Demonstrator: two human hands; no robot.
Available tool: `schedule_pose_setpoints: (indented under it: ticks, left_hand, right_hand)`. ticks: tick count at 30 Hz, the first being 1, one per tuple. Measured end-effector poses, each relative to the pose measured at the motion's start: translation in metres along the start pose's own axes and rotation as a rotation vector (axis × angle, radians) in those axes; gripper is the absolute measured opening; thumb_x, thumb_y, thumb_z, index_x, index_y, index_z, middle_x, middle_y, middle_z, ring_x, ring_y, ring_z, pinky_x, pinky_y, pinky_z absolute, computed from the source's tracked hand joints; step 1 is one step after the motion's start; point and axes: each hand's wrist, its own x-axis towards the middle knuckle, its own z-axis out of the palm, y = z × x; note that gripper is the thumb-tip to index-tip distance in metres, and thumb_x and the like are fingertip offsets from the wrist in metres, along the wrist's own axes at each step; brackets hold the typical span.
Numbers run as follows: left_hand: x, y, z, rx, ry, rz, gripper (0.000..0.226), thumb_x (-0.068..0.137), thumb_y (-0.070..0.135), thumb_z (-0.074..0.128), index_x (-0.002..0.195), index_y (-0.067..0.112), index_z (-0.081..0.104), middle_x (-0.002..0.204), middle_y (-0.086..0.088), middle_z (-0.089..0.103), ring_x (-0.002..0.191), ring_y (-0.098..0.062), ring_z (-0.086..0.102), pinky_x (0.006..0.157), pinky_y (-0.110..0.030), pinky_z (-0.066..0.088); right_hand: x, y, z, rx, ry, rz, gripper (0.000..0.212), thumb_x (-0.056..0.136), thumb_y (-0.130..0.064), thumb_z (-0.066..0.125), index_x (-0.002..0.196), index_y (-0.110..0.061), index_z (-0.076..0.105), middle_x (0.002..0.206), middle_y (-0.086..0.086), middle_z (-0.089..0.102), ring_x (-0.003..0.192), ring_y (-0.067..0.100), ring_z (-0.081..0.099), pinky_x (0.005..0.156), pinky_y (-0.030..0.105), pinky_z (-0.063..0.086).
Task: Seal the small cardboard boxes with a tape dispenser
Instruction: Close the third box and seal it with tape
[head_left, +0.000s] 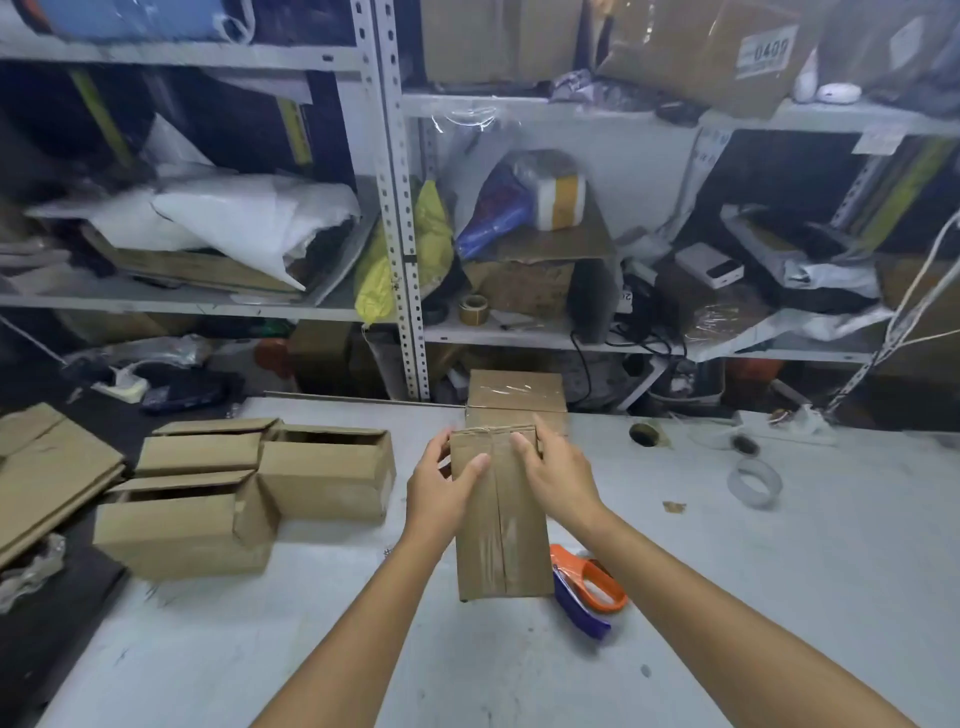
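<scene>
**On the grey table: both hands on one box**

Head view: at mid-table the small cardboard box points straight away from the person, its long axis toward the shelves and its taped seam up. The left hand and right hand grip its far end, fingers curled round the edges. The tape dispenser lies just beside its near right corner.

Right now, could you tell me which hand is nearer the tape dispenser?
Right. The right hand grips the box on the side where the tape dispenser lies; the left hand grips the opposite side.
</scene>
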Motion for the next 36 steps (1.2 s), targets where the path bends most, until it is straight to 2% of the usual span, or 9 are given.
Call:
schedule_pose_setpoints:
  ticks: [3, 6, 10, 14, 19, 23, 29, 34, 36]
  left_hand:
    - [0.005, 0.02, -0.006, 0.012, 0.004, 0.016, 0.06, 0.089, 0.036, 0.072, 0.143, 0.029, 0.047, 0.12, 0.015, 0.053, 0.104, 0.0, 0.055, 0.079, -0.016, 0.047]
    - [0.014, 0.033, -0.006, 0.049, -0.037, -0.009, 0.071, 0.085, 0.049, 0.071, 0.146, 0.027, 0.044, 0.128, 0.013, 0.055, 0.115, -0.009, 0.055, 0.092, -0.025, 0.047]
    - [0.02, 0.04, -0.002, 0.118, -0.054, -0.025, 0.086, 0.084, 0.056, 0.068, 0.154, 0.023, 0.031, 0.147, 0.001, 0.049, 0.132, -0.02, 0.048, 0.104, -0.032, 0.041]
    - [0.018, 0.045, 0.001, 0.117, -0.057, -0.002, 0.084, 0.087, 0.05, 0.067, 0.156, 0.024, 0.026, 0.152, -0.002, 0.044, 0.136, -0.021, 0.043, 0.101, -0.028, 0.037]
    - [0.007, 0.053, 0.01, 0.137, -0.081, 0.063, 0.079, 0.09, 0.037, 0.068, 0.155, 0.025, 0.025, 0.149, 0.001, 0.046, 0.136, -0.019, 0.043, 0.094, -0.021, 0.037]
    - [0.008, 0.057, 0.011, 0.121, -0.09, 0.097, 0.076, 0.088, 0.036, 0.071, 0.152, 0.029, 0.031, 0.144, 0.009, 0.049, 0.126, -0.007, 0.046, 0.084, -0.01, 0.041]
    - [0.017, 0.061, 0.012, 0.073, -0.004, 0.043, 0.072, 0.092, 0.037, 0.066, 0.154, 0.021, 0.032, 0.147, 0.002, 0.047, 0.13, -0.016, 0.047, 0.092, -0.023, 0.041]
    - [0.015, 0.065, 0.005, 0.039, 0.017, 0.019, 0.062, 0.097, 0.031, 0.06, 0.153, 0.023, 0.034, 0.147, 0.001, 0.045, 0.131, -0.02, 0.046, 0.088, -0.022, 0.042]
    - [0.015, 0.063, 0.004, 0.027, 0.012, 0.013, 0.056, 0.098, 0.03, 0.06, 0.15, 0.024, 0.04, 0.149, -0.001, 0.044, 0.129, -0.019, 0.046, 0.08, -0.016, 0.043]
  right_hand:
    - [0.0, -0.005, -0.016, 0.159, 0.005, -0.027, 0.056, 0.1, -0.045, 0.05, 0.151, -0.024, 0.04, 0.144, -0.004, 0.053, 0.122, 0.012, 0.054, 0.103, 0.036, 0.047]
    - [-0.003, -0.011, -0.024, 0.296, -0.024, -0.06, 0.054, 0.099, -0.038, 0.055, 0.15, -0.029, 0.039, 0.139, -0.015, 0.051, 0.107, -0.004, 0.053, 0.091, 0.016, 0.045]
    - [-0.005, -0.019, -0.024, 0.348, -0.015, -0.074, 0.056, 0.097, -0.034, 0.059, 0.149, -0.029, 0.04, 0.132, -0.019, 0.05, 0.118, 0.0, 0.049, 0.084, 0.004, 0.041]
    - [-0.002, -0.024, -0.032, 0.413, -0.019, -0.034, 0.049, 0.1, -0.039, 0.052, 0.147, -0.028, 0.044, 0.142, -0.013, 0.051, 0.121, 0.001, 0.044, 0.095, 0.017, 0.043]
    - [0.002, -0.027, -0.037, 0.458, 0.029, 0.027, 0.043, 0.102, -0.032, 0.052, 0.144, -0.02, 0.05, 0.137, -0.01, 0.055, 0.126, 0.006, 0.046, 0.083, 0.008, 0.041]
    - [0.003, -0.024, -0.037, 0.46, 0.039, 0.045, 0.044, 0.102, -0.028, 0.053, 0.144, -0.02, 0.049, 0.143, -0.004, 0.054, 0.13, 0.01, 0.048, 0.095, 0.018, 0.044]
    - [-0.003, -0.028, -0.033, 0.451, -0.017, 0.012, 0.049, 0.101, -0.031, 0.053, 0.148, -0.021, 0.043, 0.15, -0.004, 0.045, 0.136, 0.015, 0.042, 0.11, 0.034, 0.043]
    - [-0.006, -0.031, -0.039, 0.494, -0.111, -0.068, 0.052, 0.099, -0.027, 0.057, 0.147, -0.037, 0.037, 0.138, -0.026, 0.044, 0.119, -0.004, 0.047, 0.09, 0.013, 0.05]
    - [-0.005, -0.029, -0.04, 0.444, -0.109, -0.084, 0.049, 0.099, -0.029, 0.058, 0.145, -0.035, 0.044, 0.145, -0.022, 0.041, 0.128, 0.001, 0.043, 0.097, 0.02, 0.049]
